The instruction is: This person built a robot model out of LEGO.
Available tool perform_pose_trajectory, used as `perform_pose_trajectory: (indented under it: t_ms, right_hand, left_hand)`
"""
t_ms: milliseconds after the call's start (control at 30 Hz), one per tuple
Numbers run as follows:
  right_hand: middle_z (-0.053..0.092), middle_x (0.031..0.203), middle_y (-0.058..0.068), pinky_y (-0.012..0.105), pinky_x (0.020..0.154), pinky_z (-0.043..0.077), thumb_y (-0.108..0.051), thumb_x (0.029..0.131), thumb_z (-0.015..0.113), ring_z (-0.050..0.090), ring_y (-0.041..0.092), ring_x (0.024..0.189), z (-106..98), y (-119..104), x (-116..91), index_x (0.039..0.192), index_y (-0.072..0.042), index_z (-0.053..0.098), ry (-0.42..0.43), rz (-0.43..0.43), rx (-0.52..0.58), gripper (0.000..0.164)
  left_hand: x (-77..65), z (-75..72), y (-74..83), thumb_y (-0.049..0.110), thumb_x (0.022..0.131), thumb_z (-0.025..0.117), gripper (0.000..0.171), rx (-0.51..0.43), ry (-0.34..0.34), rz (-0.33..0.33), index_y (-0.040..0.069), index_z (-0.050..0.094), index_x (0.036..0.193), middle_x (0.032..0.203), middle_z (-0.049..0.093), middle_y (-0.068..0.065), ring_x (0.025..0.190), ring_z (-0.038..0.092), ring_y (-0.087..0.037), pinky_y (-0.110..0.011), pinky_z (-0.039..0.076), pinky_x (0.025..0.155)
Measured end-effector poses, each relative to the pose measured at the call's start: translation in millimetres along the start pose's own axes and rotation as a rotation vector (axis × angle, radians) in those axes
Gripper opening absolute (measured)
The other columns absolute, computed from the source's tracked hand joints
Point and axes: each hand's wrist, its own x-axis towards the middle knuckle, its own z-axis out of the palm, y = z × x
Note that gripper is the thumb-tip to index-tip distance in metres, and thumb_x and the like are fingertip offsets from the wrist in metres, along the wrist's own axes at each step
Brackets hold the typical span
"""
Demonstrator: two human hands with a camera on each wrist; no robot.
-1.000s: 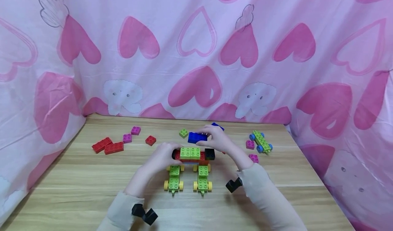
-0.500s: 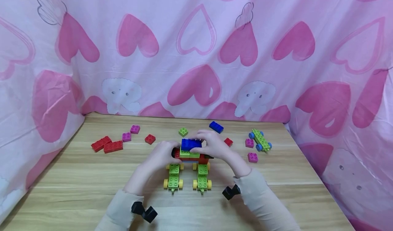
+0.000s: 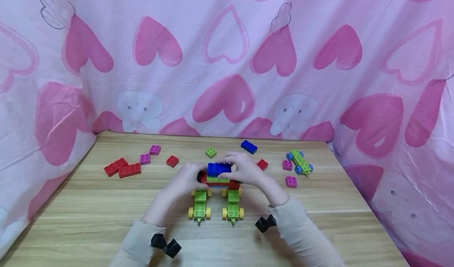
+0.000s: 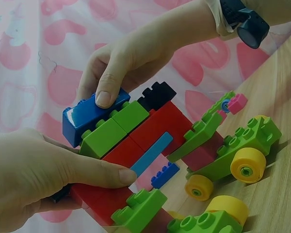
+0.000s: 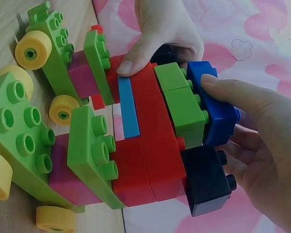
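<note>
At mid-table, a built brick model of red bricks (image 5: pixel 157 141) stands on two green wheeled bases (image 3: pixel 200 211) with yellow wheels. My left hand (image 3: pixel 189 177) grips its left end, thumb pressed on the near side beside a light blue strip (image 5: pixel 129 107). Two lime green bricks (image 4: pixel 104 137) top the red layer. My right hand (image 3: pixel 244 168) pinches a blue brick (image 4: pixel 89 116) over them; in the right wrist view, green studs still show below the blue brick (image 5: pixel 208 102). A black brick (image 5: pixel 207 179) sits at the model's right end, and another dark piece is mostly hidden by my left hand.
Red bricks (image 3: pixel 129 170) and magenta bricks (image 3: pixel 145 159) lie at the left. Behind the model are a small green brick (image 3: pixel 211 152) and another blue brick (image 3: pixel 249 146). A green base with blue wheels (image 3: pixel 299 162) stands at the right, near magenta bricks (image 3: pixel 291 181).
My right hand has brought the blue brick down and left from behind the model onto the top of the lime green bricks. The left hand keeps its grip in place.
</note>
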Motion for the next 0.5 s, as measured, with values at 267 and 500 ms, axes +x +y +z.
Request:
perform_pose_trajectory:
  t_ms: [267,500]
  right_hand:
    - [0.07,0.113,0.007,0.033,0.073,0.059,-0.026,0.083,0.079,0.065,0.018,0.096,1.8,0.2,-0.4,0.119,-0.009,0.071,-0.005,0.009,-0.007,0.04]
    - [0.07,0.113,0.007,0.033,0.076,0.06,-0.023,0.083,0.079,0.065,0.019,0.098,3.6,-2.7,-1.6,0.119,-0.008,0.071,-0.009,0.04,-0.009,0.04]
  left_hand:
    - [-0.3,-0.2,0.8,0.011,0.07,0.088,0.039,-0.016,-0.001,-0.019,0.004,0.07,0.105,0.094,0.072,-0.004,0.086,0.065,-0.016,-0.037,0.057,0.083]
    - [-0.4,-0.2,0.3,0.011,0.07,0.088,0.04,-0.017,-0.002,-0.014,0.003,0.07,0.104,0.094,0.072,-0.005,0.086,0.065,-0.017,-0.038,0.057,0.083]
